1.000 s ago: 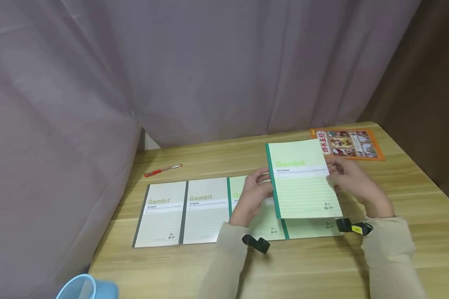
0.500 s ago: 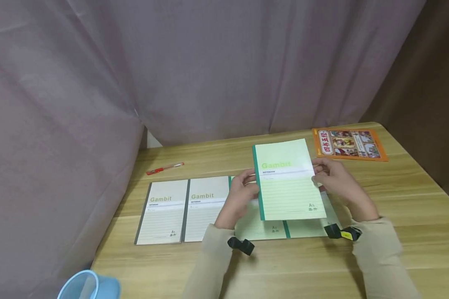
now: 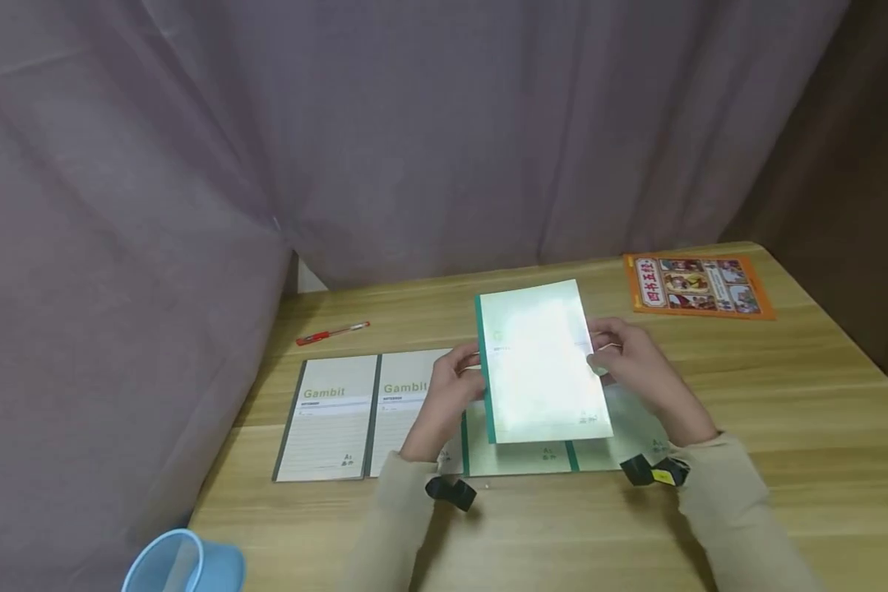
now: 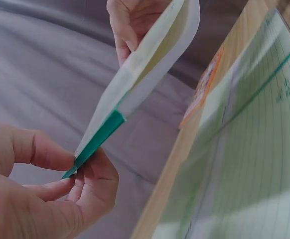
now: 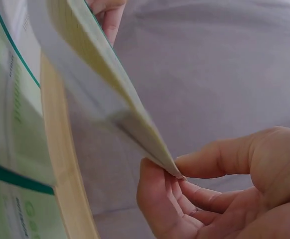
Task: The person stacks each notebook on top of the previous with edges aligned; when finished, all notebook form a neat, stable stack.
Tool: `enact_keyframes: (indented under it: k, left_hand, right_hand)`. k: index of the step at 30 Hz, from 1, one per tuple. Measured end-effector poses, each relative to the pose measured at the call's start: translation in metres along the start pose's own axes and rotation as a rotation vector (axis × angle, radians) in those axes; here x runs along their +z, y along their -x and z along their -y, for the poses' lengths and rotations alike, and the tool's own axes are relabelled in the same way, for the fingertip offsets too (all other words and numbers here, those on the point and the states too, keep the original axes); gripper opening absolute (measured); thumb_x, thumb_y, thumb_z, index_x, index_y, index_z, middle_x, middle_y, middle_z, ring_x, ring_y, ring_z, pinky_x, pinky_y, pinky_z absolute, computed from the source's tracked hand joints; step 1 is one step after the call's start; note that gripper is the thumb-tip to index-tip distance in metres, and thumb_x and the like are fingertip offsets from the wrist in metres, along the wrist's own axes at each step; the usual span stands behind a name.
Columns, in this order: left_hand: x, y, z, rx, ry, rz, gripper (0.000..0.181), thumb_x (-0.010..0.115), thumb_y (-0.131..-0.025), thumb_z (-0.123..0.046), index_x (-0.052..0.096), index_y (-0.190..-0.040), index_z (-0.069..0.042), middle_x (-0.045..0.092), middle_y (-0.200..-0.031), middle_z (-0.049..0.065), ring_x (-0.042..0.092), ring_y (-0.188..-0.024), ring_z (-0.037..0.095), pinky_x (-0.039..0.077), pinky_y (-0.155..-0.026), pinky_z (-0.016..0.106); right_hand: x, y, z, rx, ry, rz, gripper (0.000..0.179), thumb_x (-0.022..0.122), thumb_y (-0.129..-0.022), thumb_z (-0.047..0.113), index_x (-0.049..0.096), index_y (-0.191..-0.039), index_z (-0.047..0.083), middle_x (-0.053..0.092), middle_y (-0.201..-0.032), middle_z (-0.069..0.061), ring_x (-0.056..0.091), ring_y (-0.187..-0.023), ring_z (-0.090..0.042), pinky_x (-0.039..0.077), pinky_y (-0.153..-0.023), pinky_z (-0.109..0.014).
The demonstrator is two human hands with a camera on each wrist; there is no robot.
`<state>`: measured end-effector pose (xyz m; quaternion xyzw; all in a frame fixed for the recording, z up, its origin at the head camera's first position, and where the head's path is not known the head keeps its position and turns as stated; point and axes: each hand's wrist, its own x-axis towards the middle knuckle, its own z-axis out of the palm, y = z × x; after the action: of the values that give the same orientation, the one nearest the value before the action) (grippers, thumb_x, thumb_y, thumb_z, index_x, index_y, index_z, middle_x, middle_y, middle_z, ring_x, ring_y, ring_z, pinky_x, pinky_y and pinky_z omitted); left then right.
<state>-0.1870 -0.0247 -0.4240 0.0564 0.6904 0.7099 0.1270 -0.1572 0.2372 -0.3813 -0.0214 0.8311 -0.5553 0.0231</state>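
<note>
While both hands, left (image 3: 451, 386) and right (image 3: 632, 362), pinch one green notebook (image 3: 540, 366) above the desk (image 3: 784, 395), four notebooks (image 3: 326, 419) already lie along its near edge.

A notebook (image 3: 540, 362) is held above the surface (image 3: 784, 395), the left hand (image 3: 451, 395) at its left edge and the right hand (image 3: 636, 366) at its right edge. Beneath it, a row of notebooks (image 3: 370, 419) lies flat side by side and runs out to the held notebook's left. A pen (image 3: 333, 333) lies behind that row, left of the held notebook. A booklet (image 3: 699, 285) lies to its right, farther back. A cup (image 3: 181, 566) sits at the near left edge.
</note>
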Motion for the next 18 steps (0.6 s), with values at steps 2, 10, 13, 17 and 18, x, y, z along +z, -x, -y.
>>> enact_keyframes:
  k: [2, 10, 13, 17, 18]
  left_hand:
    - [-0.006, 0.001, 0.003, -0.010, -0.007, -0.005, 0.060, 0.060, -0.079, 0.004, 0.056, -0.139, -0.002, 0.061, -0.121, 0.014, 0.067, -0.097, 0.023, 0.058, -0.079, 0.036]
    - [-0.022, 0.002, 0.009, -0.016, -0.035, -0.008, 0.065, 0.057, -0.075, 0.006, 0.054, -0.140, 0.001, 0.060, -0.120, 0.015, 0.063, -0.097, 0.022, 0.057, -0.075, 0.032]
    - [-0.027, 0.002, 0.010, -0.022, -0.038, -0.004, 0.066, 0.056, -0.074, 0.008, 0.053, -0.140, 0.003, 0.060, -0.119, 0.015, 0.062, -0.095, 0.022, 0.057, -0.073, 0.030]
    - [-0.031, 0.002, 0.009, -0.036, -0.051, 0.006, 0.061, 0.056, -0.077, 0.008, 0.054, -0.138, 0.004, 0.060, -0.119, 0.017, 0.062, -0.095, 0.023, 0.057, -0.072, 0.030]
    - [-0.032, 0.002, 0.009, -0.041, -0.057, 0.009, 0.061, 0.056, -0.077, 0.008, 0.054, -0.138, 0.005, 0.060, -0.119, 0.017, 0.062, -0.095, 0.023, 0.057, -0.072, 0.030]
  right_hand:
    - [0.006, -0.001, 0.000, 0.005, -0.017, 0.007, 0.051, 0.054, -0.092, -0.006, 0.039, -0.139, -0.018, 0.051, -0.108, -0.022, 0.057, -0.080, -0.015, 0.058, -0.062, -0.032]
    - [0.023, -0.005, 0.002, 0.045, -0.020, 0.015, 0.052, 0.055, -0.093, -0.004, 0.040, -0.141, -0.017, 0.053, -0.109, -0.025, 0.058, -0.086, -0.022, 0.058, -0.064, -0.034]
    - [0.026, -0.006, 0.001, 0.053, -0.026, 0.024, 0.053, 0.055, -0.092, -0.004, 0.039, -0.142, -0.016, 0.053, -0.110, -0.026, 0.058, -0.086, -0.023, 0.058, -0.064, -0.033]
    - [0.031, -0.006, 0.000, 0.063, -0.035, 0.029, 0.054, 0.055, -0.092, -0.004, 0.039, -0.142, -0.015, 0.053, -0.110, -0.025, 0.058, -0.085, -0.023, 0.058, -0.063, -0.032]
    - [0.032, -0.006, -0.001, 0.066, -0.033, 0.030, 0.054, 0.055, -0.092, -0.004, 0.040, -0.142, -0.015, 0.054, -0.110, -0.024, 0.059, -0.085, -0.023, 0.058, -0.063, -0.032]
